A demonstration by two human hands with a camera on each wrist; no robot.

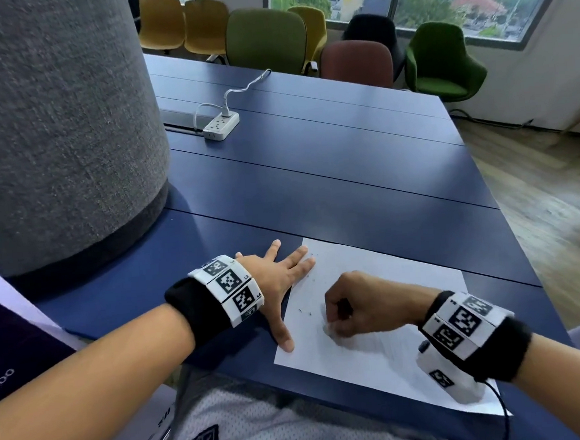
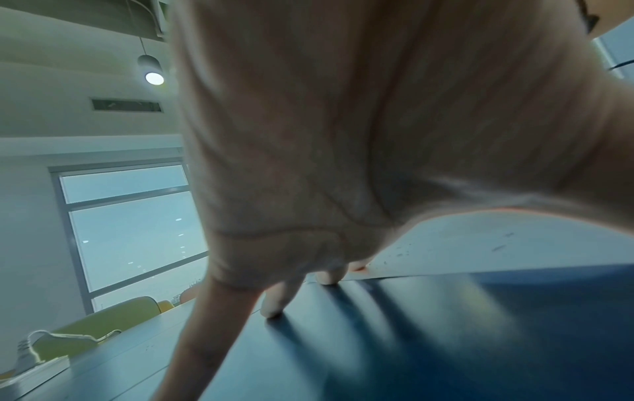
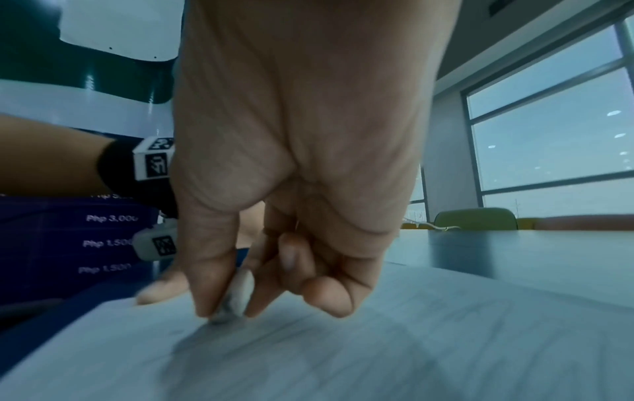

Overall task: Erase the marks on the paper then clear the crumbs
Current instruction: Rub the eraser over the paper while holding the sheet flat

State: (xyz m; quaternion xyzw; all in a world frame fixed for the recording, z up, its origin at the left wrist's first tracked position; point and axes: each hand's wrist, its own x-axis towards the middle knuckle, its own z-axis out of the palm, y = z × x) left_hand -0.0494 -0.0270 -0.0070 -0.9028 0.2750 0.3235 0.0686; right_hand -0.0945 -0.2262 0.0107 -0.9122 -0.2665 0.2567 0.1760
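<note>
Nearest, the right hand (image 1: 363,304) is bunched over the middle of the paper (image 1: 411,348), its grip clenched round a small white eraser (image 3: 240,293) pinched between thumb and fingers, the eraser's grey-smudged tip touching the sheet (the wrist view shows this plainly; from the head view the eraser is hidden under the knuckles). Faint grey pencil marks (image 1: 327,327) lie on the paper right beside that hand. The sheet itself lies flat at the near right of the blue desk (image 1: 346,167), one corner reaching to the near edge. Just left of it, the left hand (image 1: 278,275) lies with its grip released, fingers spread and straight: the thumb and two fingertips press on the paper's left edge, the rest on the bare desk. A few dark crumbs (image 1: 307,311) are scattered on the paper between the two hands. Farther off, a white power strip (image 1: 221,125) with its cable sits on the desk, beside a large grey fabric column (image 1: 55,126) at the left. Beyond the desk's far end stand coloured chairs (image 1: 265,39) under a window.
</note>
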